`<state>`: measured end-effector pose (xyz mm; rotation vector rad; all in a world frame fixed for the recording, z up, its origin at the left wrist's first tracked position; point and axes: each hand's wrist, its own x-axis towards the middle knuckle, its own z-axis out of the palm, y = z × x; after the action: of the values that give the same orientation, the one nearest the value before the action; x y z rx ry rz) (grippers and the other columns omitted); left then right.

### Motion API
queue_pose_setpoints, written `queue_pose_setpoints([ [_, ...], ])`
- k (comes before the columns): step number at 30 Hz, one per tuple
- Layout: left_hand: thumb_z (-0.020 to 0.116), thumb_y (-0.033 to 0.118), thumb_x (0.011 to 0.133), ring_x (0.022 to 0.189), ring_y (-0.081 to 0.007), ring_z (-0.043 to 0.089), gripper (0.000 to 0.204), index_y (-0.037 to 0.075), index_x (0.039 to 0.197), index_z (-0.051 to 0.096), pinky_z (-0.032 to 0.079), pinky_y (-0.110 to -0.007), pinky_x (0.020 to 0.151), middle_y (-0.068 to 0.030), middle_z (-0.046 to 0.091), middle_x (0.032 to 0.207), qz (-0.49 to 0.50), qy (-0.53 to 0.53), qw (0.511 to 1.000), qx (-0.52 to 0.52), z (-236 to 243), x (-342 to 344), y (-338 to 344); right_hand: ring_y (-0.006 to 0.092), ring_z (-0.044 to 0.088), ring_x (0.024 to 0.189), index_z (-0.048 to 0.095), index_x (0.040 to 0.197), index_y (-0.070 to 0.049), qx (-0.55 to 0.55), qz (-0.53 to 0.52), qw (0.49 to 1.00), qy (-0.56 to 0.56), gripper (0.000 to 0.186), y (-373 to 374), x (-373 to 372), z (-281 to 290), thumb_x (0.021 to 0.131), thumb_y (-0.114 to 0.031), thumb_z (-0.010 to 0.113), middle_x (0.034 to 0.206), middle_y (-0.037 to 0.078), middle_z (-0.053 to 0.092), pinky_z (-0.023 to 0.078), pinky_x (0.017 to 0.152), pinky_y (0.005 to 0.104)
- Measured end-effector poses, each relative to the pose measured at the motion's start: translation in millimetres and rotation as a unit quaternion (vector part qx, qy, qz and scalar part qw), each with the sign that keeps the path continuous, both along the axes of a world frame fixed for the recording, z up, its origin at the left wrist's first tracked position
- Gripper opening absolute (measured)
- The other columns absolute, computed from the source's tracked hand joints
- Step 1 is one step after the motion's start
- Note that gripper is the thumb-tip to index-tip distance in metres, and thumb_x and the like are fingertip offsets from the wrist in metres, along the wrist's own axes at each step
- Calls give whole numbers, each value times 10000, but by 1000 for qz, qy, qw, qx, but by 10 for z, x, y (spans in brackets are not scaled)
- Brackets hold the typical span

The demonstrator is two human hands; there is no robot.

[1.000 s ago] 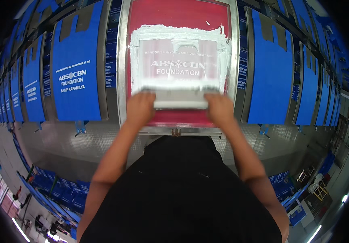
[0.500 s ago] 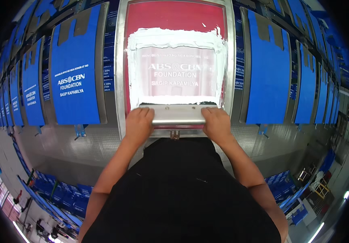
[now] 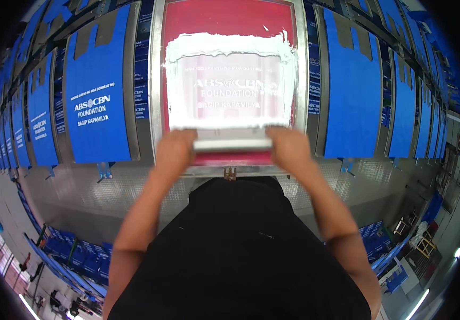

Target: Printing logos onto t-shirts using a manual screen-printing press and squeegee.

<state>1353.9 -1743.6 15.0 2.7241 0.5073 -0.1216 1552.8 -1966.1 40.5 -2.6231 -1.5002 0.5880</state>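
Observation:
Both hands grip a wide metal-and-white squeegee across the lower part of a metal-framed screen with red surface. My left hand is closed on its left end, my right hand on its right end, both slightly blurred. Thick white ink borders a pale translucent window with lettering showing through, and a white band of ink lies along the squeegee's top edge. A small hinge-like metal fitting sits at the frame's near edge.
Rows of metal boards bearing blue fabric pieces flank the screen, on the left with white print and on the right without visible print on the nearest. A textured metal floor lies below. More blue pieces stand behind me at both sides.
My hands and the squeegee moved toward me between the first two frames, and now sit slightly farther up the screen than half a second ago. Both hands keep their grip.

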Motion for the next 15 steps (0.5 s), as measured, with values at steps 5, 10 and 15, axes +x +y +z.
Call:
queue_pose_setpoints([
  [5,696,63,602,747,-289,641,234,105,831,674,513,-426,643,-112,654,761,9,-27,999,27,-177,432,214,283,664,883,675,1068,-143,-4,-39,999,-26,423,239,275,-265,668,-21,613,945,98,696,524,730,429],
  [10,721,363,755,804,-311,668,301,151,968,701,528,-431,704,-132,687,832,-3,-2,996,91,27,1580,1219,297,667,884,686,986,-147,-15,28,994,-101,308,1333,1485,-122,681,-153,645,907,116,693,529,747,427],
  [15,743,304,734,845,-312,662,338,150,1029,686,517,-438,704,-142,678,843,28,90,996,-2,136,830,639,291,665,886,680,1052,-172,-103,-26,994,-14,348,711,696,158,711,-122,632,919,104,692,525,751,421],
])
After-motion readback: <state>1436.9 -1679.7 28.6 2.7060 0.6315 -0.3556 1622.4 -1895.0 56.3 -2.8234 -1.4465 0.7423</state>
